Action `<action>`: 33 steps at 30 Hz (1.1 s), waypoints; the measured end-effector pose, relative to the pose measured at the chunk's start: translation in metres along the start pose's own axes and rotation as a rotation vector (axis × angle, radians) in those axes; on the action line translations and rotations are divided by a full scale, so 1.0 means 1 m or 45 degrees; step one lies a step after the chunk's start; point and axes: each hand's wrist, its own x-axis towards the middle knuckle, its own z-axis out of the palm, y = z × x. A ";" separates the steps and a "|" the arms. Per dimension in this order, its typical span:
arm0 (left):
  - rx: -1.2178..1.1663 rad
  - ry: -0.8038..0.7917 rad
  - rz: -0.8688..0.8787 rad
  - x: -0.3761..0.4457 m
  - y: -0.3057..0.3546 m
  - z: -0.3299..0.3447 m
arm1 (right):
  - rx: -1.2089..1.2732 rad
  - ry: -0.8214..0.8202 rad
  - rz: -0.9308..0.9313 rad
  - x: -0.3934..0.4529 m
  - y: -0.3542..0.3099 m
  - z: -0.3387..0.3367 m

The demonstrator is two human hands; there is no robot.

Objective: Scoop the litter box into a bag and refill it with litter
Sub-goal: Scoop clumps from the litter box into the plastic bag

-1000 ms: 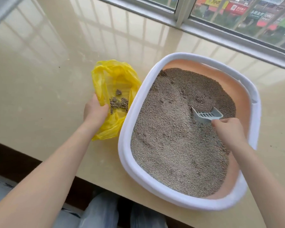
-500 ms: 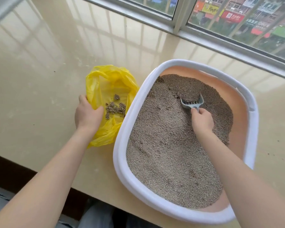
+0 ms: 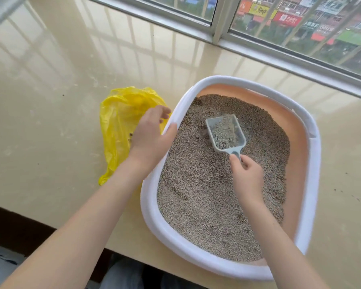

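Right hand (image 3: 247, 178) fingers gripping scoop (image 3: 225, 132) handle — bowl pointing away, up-left, left hand (image 3: 149, 136) fingers loose above bag (image 3: 117, 126)

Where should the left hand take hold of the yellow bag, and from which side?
At the loose upper rim of the yellow bag, pinched from its litter-box side. The bag lies slumped and partly closed, and the loaded scoop waits on that side, so lifting this edge should open its mouth.

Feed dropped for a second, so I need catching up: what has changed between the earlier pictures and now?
The right hand has lifted the scoop out of the litter, now loaded. The left hand let go of the yellow bag and opened, thumb on the litter box rim. The bag has slumped shut. The box stays on the ledge.
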 end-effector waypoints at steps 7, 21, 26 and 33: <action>0.128 -0.062 0.159 -0.024 -0.001 0.020 | 0.016 -0.048 0.045 -0.027 0.000 -0.016; 0.054 -0.087 0.154 -0.025 -0.005 0.014 | -0.107 -0.137 0.014 -0.053 -0.015 -0.031; -0.017 0.066 0.090 -0.016 -0.021 -0.014 | -0.034 -0.167 -0.089 -0.058 -0.053 -0.029; 0.302 0.366 -0.451 -0.007 -0.071 -0.065 | -0.116 -0.243 -0.288 -0.055 -0.109 0.009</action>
